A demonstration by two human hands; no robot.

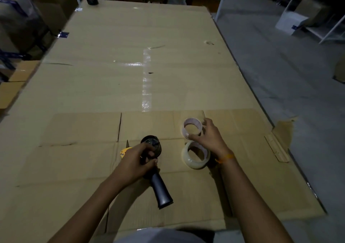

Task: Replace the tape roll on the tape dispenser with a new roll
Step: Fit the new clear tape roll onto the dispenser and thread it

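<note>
Dispenser lies on cardboard, near edge, black handle toward person, hub bare, yellow blade guard at left. Left hand clamps dispenser body. Empty core sits right of hub, pinched by right hand, thumb and fingers on rim. New roll flat on cardboard just below core, under right wrist, untouched. Orange band on right wrist.
</note>
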